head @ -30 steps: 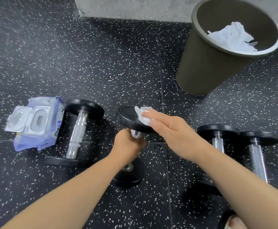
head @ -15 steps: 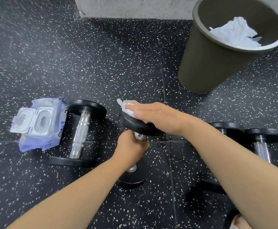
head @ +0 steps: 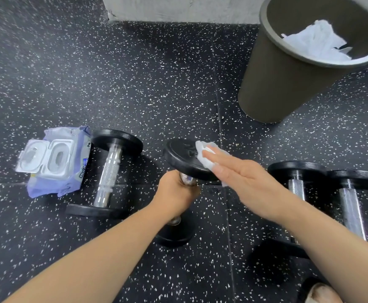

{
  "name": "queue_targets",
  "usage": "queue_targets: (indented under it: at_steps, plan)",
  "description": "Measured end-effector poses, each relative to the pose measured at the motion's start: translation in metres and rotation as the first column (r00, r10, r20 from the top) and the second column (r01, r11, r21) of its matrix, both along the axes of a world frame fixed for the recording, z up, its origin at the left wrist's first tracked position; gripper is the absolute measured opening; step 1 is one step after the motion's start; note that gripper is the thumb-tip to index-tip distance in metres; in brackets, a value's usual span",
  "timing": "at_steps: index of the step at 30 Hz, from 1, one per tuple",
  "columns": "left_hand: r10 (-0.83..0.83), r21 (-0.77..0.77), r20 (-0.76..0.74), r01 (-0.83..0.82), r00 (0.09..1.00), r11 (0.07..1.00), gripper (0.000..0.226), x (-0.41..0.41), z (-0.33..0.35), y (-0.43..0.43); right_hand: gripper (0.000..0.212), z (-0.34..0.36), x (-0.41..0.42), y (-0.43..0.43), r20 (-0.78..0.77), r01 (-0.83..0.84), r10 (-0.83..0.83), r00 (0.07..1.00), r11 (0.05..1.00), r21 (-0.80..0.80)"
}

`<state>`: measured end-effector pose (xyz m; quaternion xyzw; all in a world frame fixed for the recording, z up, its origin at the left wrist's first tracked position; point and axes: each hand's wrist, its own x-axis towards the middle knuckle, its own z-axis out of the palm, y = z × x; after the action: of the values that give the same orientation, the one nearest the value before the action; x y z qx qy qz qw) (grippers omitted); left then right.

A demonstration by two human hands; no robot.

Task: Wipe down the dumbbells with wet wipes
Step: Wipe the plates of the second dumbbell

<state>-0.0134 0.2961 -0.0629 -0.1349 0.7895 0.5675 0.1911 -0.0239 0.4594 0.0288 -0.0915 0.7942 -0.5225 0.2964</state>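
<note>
A black dumbbell point(head: 182, 157) stands tilted on end in the middle of the floor. My left hand point(head: 174, 193) grips its chrome handle just under the upper plate. My right hand point(head: 242, 178) lies flat, fingers straight, pressing a white wet wipe point(head: 203, 155) onto the right side of that upper plate. The lower plate rests on the floor, partly hidden behind my left wrist. Another dumbbell point(head: 107, 171) lies on the floor to the left. Two more dumbbells point(head: 323, 182) lie to the right, partly behind my right arm.
An open pack of wet wipes point(head: 56, 160) with its lid flipped up lies at far left. A dark bin point(head: 288, 68) holding crumpled white wipes stands at back right. A grey wall base runs along the top. The floor is black speckled rubber.
My right hand has slid the wipe from the plate's far left edge across to its right side. The left hand keeps its grip on the handle.
</note>
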Motion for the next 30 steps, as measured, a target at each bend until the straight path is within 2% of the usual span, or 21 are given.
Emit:
queue_targets:
  at_steps: [4,6,8,11,17,20,26,30]
  plan:
    - [-0.014,-0.046,-0.078,0.010,0.997,0.999,0.014,-0.001,0.000,0.002,0.040,0.012,-0.007,-0.026,-0.165,-0.195,0.206,0.965,0.978,0.080]
    - [-0.024,-0.085,-0.117,0.014,0.993,0.996,0.007,0.001,-0.004,0.003,0.042,0.012,-0.019,-0.040,-0.167,-0.276,0.295,0.941,0.952,0.130]
    - [-0.014,-0.064,-0.092,0.008,0.996,0.998,0.018,0.003,-0.006,0.003,0.044,0.010,-0.034,-0.051,-0.112,-0.338,0.352,0.929,0.933,0.125]
    - [-0.035,-0.032,-0.063,0.033,0.997,0.999,0.042,0.005,-0.003,0.002,0.040,0.007,-0.054,-0.053,0.021,-0.304,0.303,0.953,0.950,0.073]
    - [-0.054,0.002,-0.065,0.054,0.996,0.999,0.046,0.003,-0.001,0.002,0.026,-0.008,-0.055,-0.026,0.104,-0.105,0.093,0.990,0.988,0.115]
    - [-0.080,0.004,-0.064,0.080,0.995,0.997,0.046,0.003,-0.004,-0.001,0.035,-0.013,-0.037,-0.008,0.142,0.001,-0.009,0.990,0.998,0.057]
    - [-0.063,-0.013,-0.038,0.062,0.997,0.998,0.038,0.001,-0.004,-0.002,0.040,-0.009,-0.003,0.011,0.094,0.029,-0.027,0.995,0.999,-0.025]
    - [-0.047,-0.002,-0.043,0.047,0.998,0.999,0.027,-0.001,0.000,-0.003,0.040,0.002,0.006,-0.003,-0.065,-0.072,0.067,0.996,0.995,-0.073]
